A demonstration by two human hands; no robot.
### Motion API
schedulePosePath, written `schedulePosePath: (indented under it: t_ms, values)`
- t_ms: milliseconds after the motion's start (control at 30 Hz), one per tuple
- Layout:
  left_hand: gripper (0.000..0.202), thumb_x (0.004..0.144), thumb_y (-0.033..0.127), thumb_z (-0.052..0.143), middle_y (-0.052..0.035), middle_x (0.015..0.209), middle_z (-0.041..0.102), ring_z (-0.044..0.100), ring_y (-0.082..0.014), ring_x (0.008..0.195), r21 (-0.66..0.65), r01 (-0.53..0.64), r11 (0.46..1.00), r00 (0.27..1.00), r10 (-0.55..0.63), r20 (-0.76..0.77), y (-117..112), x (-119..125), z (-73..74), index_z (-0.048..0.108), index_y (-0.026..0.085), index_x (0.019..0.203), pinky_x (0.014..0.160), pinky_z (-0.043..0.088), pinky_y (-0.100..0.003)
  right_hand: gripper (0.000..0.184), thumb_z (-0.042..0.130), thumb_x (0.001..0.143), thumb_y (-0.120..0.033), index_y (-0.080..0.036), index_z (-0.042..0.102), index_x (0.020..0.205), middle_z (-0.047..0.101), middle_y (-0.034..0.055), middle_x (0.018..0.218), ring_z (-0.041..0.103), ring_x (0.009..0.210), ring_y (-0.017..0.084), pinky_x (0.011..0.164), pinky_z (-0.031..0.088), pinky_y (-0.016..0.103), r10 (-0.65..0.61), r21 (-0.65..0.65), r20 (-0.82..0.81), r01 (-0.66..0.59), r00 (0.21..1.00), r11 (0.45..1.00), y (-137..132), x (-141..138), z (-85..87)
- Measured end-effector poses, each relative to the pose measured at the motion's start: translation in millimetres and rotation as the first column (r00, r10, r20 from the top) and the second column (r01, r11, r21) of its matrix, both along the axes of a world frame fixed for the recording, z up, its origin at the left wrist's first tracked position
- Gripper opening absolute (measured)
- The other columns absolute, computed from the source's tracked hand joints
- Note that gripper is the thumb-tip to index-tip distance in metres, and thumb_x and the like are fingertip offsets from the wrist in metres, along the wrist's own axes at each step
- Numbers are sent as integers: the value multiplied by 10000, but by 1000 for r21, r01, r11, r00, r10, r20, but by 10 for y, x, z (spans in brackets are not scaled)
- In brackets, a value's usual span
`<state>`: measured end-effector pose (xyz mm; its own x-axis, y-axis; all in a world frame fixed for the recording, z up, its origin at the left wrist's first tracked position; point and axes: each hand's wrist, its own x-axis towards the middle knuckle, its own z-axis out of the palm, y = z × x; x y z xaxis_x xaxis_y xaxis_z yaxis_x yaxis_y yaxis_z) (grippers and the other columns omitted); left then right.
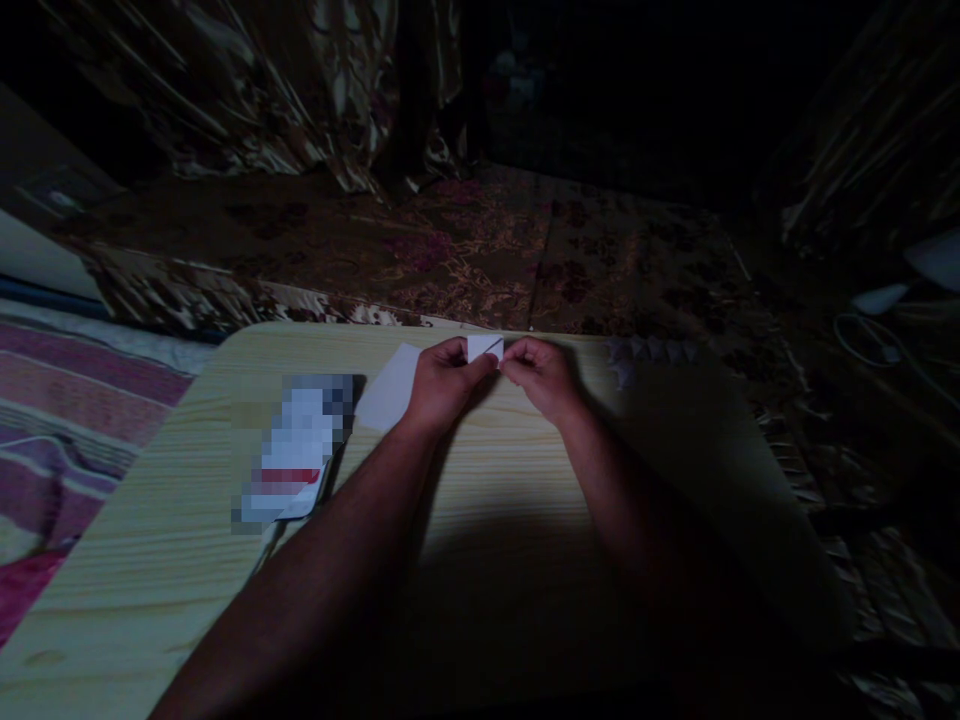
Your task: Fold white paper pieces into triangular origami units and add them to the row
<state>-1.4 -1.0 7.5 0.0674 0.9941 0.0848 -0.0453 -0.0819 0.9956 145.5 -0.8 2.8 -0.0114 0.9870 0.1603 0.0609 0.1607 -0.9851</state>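
Note:
Both my hands meet over the far middle of a light wooden table (165, 560). My left hand (444, 385) and my right hand (541, 378) pinch a small folded white paper piece (484, 347) between their fingertips, the fingers of both closed on it. A flat white paper sheet (388, 392) lies on the table just left of my left hand. Several small folded paper pieces (651, 352) sit in a row at the table's far right, dim in shadow.
A white card or booklet with a red stripe (296, 455) lies on the table at the left, blurred out. A patterned dark carpet (465, 240) covers the floor beyond. A striped pink mat (52, 420) is at the left. Cables (870, 340) lie at the right.

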Motion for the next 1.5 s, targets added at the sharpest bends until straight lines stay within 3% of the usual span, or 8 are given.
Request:
schedulePosePath:
  t_ms: [367,833,967,1100,1300,1500]
  values:
    - [227,723,353,682,0,568,575,421,-67,431,-49,151,987,987,-153,-38,-36,7,-1,650,128,724,406,277,-195,74,598,647,-235,-168,567,644,517,-48,561,430,539,86,535,326,233,5,-30,-6,-5,1000,1000,-9,14,46]
    - [185,696,315,683,0,570,572,422,-73,435,-53,211,976,976,-213,-41,-68,25,51,663,133,718,414,277,-204,104,592,690,-269,-178,577,643,531,-46,535,482,521,93,540,388,230,-47,-65,-70,42,996,997,7,-3,39]
    - [178,693,306,673,8,530,543,403,-69,417,-45,197,979,978,-200,-59,-72,22,60,629,138,656,406,269,-207,172,558,736,-312,-182,552,623,515,-43,521,473,506,91,516,380,225,-45,-66,-63,40,997,997,8,-6,41]
    - [183,700,317,664,5,550,555,406,-70,422,-39,173,984,983,-176,-61,-70,19,55,639,137,683,408,273,-209,126,619,692,-288,-175,564,675,543,-41,570,495,549,90,549,395,223,16,-54,-93,-21,996,998,-10,4,65]
    - [178,719,316,654,6,555,552,399,-71,433,-38,214,976,968,-217,-125,-64,8,43,643,139,704,411,258,-209,182,571,754,-308,-177,538,632,515,-45,526,470,506,82,527,377,223,-53,-21,-116,51,992,998,-1,3,31]
    - [223,729,356,661,-10,582,574,411,-75,444,-16,141,990,990,-141,-31,-54,17,30,646,134,707,426,272,-213,212,628,734,-378,-172,576,734,559,-32,598,486,552,89,544,379,227,39,-44,-75,-42,996,998,-12,11,16]
